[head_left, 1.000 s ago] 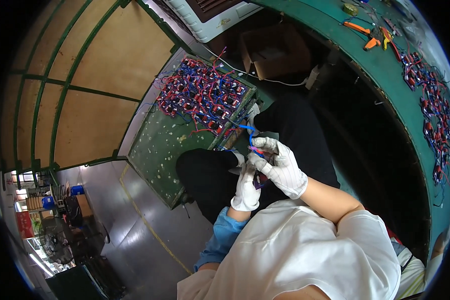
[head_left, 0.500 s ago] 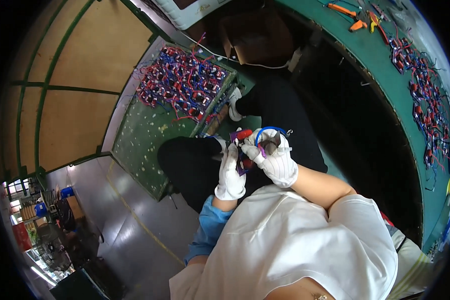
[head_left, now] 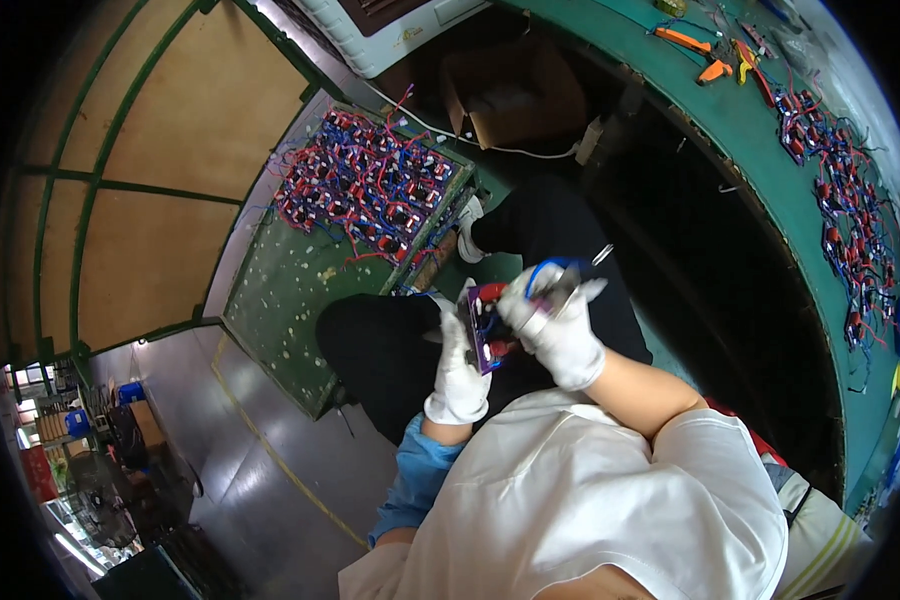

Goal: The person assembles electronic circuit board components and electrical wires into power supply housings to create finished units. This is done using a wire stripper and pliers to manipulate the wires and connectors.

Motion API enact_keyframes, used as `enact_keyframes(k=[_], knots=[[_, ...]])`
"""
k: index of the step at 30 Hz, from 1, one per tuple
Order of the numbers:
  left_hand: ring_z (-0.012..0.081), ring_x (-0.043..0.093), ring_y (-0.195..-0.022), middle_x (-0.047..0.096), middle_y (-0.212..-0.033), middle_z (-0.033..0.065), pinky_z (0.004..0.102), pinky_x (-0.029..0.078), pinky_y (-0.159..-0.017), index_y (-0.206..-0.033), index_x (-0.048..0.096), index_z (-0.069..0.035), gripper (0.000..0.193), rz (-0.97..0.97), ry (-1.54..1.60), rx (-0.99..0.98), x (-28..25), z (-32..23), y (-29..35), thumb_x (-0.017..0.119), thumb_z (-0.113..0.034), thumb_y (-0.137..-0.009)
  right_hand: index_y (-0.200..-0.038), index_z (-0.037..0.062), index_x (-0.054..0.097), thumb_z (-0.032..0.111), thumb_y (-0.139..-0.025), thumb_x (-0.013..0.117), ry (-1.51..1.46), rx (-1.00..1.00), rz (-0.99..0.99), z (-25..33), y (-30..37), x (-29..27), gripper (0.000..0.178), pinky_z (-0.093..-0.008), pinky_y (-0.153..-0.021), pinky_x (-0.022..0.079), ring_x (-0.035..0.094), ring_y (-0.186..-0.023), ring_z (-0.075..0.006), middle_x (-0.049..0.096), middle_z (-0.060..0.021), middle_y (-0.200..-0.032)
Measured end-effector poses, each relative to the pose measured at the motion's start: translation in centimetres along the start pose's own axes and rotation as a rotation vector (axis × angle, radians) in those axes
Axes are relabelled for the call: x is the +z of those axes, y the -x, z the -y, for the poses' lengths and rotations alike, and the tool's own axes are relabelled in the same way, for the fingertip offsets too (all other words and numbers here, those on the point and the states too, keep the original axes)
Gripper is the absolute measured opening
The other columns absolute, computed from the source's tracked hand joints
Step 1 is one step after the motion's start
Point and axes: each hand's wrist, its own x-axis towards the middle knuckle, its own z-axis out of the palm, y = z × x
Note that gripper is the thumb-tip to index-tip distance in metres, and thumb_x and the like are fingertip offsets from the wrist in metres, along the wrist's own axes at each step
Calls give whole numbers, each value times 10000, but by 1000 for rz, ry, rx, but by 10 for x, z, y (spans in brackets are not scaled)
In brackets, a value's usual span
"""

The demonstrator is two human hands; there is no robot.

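Both my hands wear white gloves and meet above my lap. My left hand [head_left: 458, 375] is closed on the left edge of a small purple circuit board [head_left: 482, 335], which is tilted and carries red and dark parts. Just right of the board, my right hand [head_left: 560, 330] is curled round a blue, wire-like loop [head_left: 542, 268]. A grey, blurred thing [head_left: 560, 290] also shows at its fingers; its kind cannot be told. Past these fingers, a pale two-pronged tip [head_left: 602, 254] sticks out, perhaps joined to the loop. The right fingertips lie close to the board; whether they touch it is unclear.
A green, paint-spotted low table [head_left: 280, 290] bears a pile of wired circuit boards [head_left: 365, 180] ahead on the left. More boards [head_left: 850, 230] line the green workbench [head_left: 660, 60] at right, near orange-handled pliers [head_left: 700, 45]. A cardboard box [head_left: 520, 125] stands beneath the bench.
My right hand has drawn slightly right and is blurred, its blue loop and pale tip swinging with it. The board in my left hand now shows more of its parts side.
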Motion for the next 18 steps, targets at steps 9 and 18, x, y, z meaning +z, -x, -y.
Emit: enact_keyframes(k=[9, 18], knots=[[310, 506, -1153, 475, -1271, 183, 478, 459, -930, -1359, 270, 29, 620, 74, 17, 14, 29, -49, 3, 512, -314, -903, -867, 47, 502, 171, -904, 448, -707, 239, -28, 15, -30, -34, 140, -226, -314, 311, 436, -438, -128, 457, -41, -677], [253, 555, -1092, 519, -1226, 171, 378, 474, -922, -1296, 378, 28, 413, -53, 146, 50, 22, -46, 5, 382, -186, -943, -937, -8, 472, 138, -869, 438, -816, 255, 41, 6, -25, -28, 164, -206, -292, 327, 374, -319, -106, 485, -50, -705]])
